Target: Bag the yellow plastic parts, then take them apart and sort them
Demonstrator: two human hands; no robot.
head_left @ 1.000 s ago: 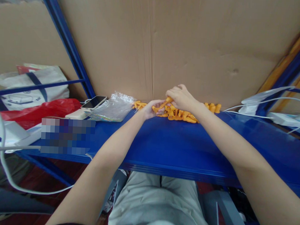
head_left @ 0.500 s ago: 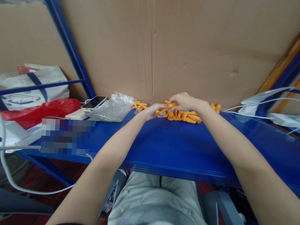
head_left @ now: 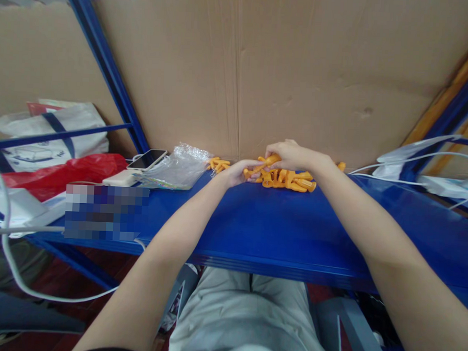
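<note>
Both hands meet at the back of the blue shelf (head_left: 278,224), just in front of the cardboard (head_left: 300,70). Right hand (head_left: 291,154) is curled over an orange part (head_left: 269,160), fingers closed on its upper end. Left hand (head_left: 240,173) pinches the lower end, fingers closed. Part's long axis runs diagonal: high end up-right under the right hand, low end down-left toward the left hand. Exact shape hard to tell, it's small and partly covered.

Part is held just above the orange pile (head_left: 291,180), which sits against the cardboard, under and right of the hands. Smaller orange cluster (head_left: 218,164) lies just left of the left hand.

Further left: clear bag (head_left: 176,169), then phone (head_left: 147,159) face up, touching the bag's edge. Red bag (head_left: 51,175) and white tote (head_left: 45,131) at far left. White cables (head_left: 432,163) on the right end of the shelf.
</note>
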